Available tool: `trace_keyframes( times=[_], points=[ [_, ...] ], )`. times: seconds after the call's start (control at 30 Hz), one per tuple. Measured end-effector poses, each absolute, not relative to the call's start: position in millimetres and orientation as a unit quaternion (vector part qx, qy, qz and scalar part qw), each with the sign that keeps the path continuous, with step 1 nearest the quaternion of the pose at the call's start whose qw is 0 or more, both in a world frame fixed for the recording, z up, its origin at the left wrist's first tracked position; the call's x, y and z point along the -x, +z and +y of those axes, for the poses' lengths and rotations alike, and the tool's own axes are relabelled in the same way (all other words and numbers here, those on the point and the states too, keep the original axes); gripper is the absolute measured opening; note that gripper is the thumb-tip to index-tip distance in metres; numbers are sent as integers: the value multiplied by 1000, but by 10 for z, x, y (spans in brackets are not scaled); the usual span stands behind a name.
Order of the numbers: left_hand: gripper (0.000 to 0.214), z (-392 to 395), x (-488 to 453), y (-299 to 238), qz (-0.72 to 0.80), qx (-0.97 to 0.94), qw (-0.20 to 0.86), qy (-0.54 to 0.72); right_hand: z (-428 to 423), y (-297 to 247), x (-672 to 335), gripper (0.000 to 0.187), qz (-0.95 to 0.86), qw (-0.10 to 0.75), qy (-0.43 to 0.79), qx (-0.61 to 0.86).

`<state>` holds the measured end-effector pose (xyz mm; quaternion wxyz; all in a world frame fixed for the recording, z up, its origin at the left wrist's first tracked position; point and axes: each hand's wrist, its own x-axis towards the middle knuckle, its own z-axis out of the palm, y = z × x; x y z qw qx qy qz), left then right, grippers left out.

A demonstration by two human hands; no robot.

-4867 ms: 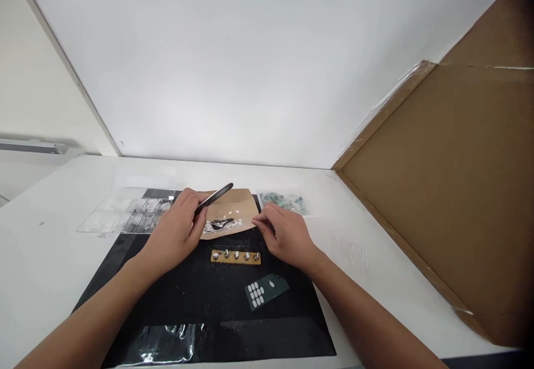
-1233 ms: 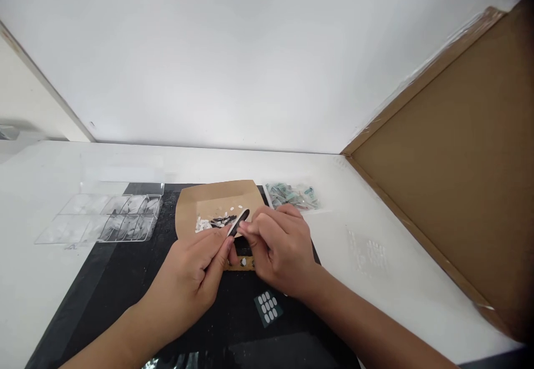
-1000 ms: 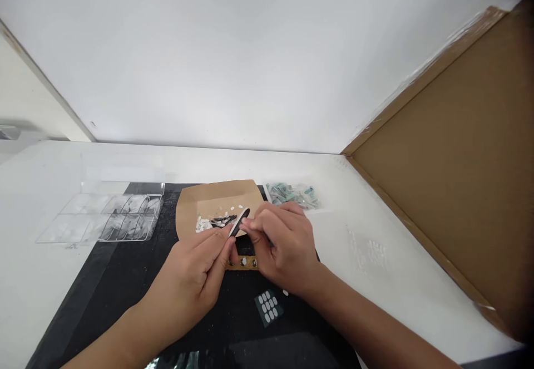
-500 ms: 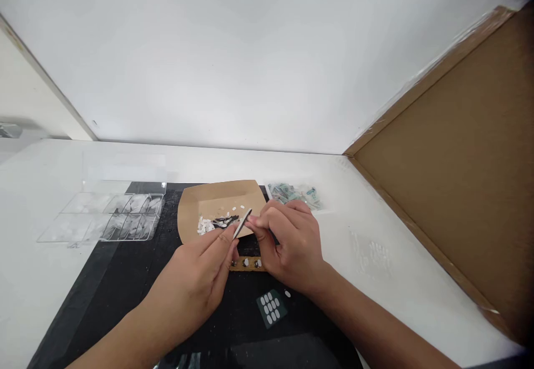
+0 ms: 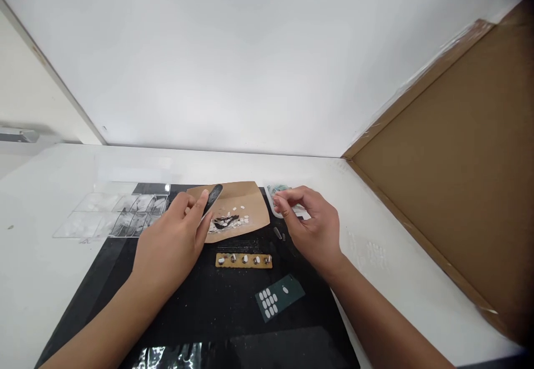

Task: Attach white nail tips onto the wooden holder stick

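Gripping file (image 5: 214, 196), left hand (image 5: 172, 235) curls; right hand (image 5: 317, 225) pinches.

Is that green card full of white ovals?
No, partly filled: on the card, white ovals crowd the left end, a lone oval sits apart, and bare green shows between them.

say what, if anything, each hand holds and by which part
Left hand: a flat black stick, by its near part. Right hand: cannot be told.
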<state>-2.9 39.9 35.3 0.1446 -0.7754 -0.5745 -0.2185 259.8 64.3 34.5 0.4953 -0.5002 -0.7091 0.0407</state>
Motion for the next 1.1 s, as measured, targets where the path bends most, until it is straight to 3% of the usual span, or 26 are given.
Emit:
trace_keyframes(
  times=[0.13, 0.37, 0.77, 0.93, 1.1],
  points=[
    [45, 426, 10, 323, -576, 781, 162, -180, 611, 317, -2552, 9, -697, 522, 16, 491],
    [34, 526, -19, 211, -558, 778, 181, -224, 600, 307, -2505, 4, -706, 518, 4, 484],
    [19, 616, 0, 170, -468, 805, 128, -340, 625, 286, -2505, 19, -757, 512, 20, 405],
    [19, 454, -130, 286, -415, 792, -30, -447, 566, 336, -2478, 20, -770, 521, 43, 365],
    [23, 273, -260, 312, -441, 742, -230, -449, 436, 352, -2394, 19, -793, 508, 33, 336]
  ],
)
